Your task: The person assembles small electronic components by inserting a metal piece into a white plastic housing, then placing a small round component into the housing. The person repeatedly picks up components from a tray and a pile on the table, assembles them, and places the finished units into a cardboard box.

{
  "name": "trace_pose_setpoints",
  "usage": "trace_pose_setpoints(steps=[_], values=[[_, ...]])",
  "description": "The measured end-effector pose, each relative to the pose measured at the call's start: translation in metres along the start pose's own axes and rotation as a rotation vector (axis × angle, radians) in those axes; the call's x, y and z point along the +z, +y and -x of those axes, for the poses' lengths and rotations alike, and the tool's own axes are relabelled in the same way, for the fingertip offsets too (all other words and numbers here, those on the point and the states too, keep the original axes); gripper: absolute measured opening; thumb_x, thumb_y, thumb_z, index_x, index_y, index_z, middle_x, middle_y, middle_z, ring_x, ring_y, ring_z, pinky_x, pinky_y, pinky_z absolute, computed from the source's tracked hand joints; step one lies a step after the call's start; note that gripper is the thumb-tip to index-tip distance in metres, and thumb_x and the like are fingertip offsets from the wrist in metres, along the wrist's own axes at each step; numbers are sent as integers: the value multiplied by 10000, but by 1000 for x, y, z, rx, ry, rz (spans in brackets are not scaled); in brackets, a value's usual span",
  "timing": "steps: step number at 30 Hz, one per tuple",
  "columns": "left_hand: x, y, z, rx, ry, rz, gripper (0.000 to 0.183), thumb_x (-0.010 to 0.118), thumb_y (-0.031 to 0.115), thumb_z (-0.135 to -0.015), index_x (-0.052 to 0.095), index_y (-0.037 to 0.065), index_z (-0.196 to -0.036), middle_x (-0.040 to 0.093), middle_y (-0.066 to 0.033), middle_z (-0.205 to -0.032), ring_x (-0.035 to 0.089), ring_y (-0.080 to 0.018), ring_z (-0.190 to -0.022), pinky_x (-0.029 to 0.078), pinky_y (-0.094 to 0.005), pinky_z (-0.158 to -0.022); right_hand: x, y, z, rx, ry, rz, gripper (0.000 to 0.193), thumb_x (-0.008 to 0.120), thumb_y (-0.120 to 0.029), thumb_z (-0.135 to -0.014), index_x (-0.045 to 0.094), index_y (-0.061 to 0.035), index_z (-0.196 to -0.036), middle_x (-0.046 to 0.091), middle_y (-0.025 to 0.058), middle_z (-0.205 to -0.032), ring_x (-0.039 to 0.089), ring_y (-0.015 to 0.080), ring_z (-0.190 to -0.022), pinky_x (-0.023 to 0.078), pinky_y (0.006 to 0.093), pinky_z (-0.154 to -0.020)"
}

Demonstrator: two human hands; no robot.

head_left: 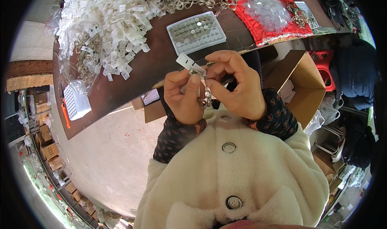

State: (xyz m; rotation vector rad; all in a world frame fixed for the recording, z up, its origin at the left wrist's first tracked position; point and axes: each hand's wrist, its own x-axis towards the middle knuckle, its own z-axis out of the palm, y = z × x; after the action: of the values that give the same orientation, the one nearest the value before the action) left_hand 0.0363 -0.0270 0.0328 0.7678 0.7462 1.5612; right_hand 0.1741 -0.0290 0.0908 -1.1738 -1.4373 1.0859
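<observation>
Plastic piece (pixel 185 61), white and flat-sided, tilts upward between the two hands, near the pale tray (pixel 201 47) on the dark table (pixel 159 53). The left hand (pixel 183 98) pinches its lower part, thumb pressed against the curled forefinger; the right hand (pixel 238 84) curves in from the other side, thumb and forefinger bent toward the piece, though whether their tips close on anything cannot be told. A glassy linked strand (pixel 207 98) hangs below, between the hands. The piece is probably very light and fairly stiff, its smooth faces somewhat slippery and its thin parts liable to crack if bent. The best hold is likely a fingertip pinch across the broad faces near the lower end, with the strand supported separately.
</observation>
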Motion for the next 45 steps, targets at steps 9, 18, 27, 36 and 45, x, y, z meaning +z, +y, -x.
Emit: trace_pose_setpoints(steps=[9,18,27,36,45], values=[[-1,-1,-1,133,-42,-132,161,599,20,-957,514,77,-1080,687,-258,-1052,466,-58,-514,374,-209,-479,2,4,-1,-67,33,-57,437,630,83,-847,482,1,-1251,616,33,-916,578,76,-799,475,228,-746],[-5,-4,-2,159,-49,-133,183,634,17,-942,535,57,-1091,692,-159,-952,483,-68,-531,371,-206,-472,2,5,-3,-124,22,67,372,647,35,-848,534,-3,-1200,655,68,-896,618,100,-781,515,248,-706],[-1,2,-3,111,-60,-201,168,646,32,-937,570,25,-1086,669,-113,-877,482,-69,-526,341,-207,-439,-16,7,-7,97,-56,-320,348,610,37,-907,506,8,-1238,624,53,-962,581,103,-852,473,247,-777],[-8,-6,-5,210,-65,-389,161,636,29,-927,556,20,-1066,596,-66,-760,455,-62,-513,326,-204,-442,-18,16,-10,123,-108,-233,329,640,49,-902,566,-6,-1218,633,52,-1007,612,84,-881,505,234,-783],[-1,-4,-13,-227,-22,-70,160,613,148,-969,569,35,-1074,555,-45,-682,398,-72,-466,309,-204,-432,-55,19,-13,-51,-187,-177,229,657,25,-868,599,-7,-1087,662,50,-865,636,97,-823,508,260,-722]])
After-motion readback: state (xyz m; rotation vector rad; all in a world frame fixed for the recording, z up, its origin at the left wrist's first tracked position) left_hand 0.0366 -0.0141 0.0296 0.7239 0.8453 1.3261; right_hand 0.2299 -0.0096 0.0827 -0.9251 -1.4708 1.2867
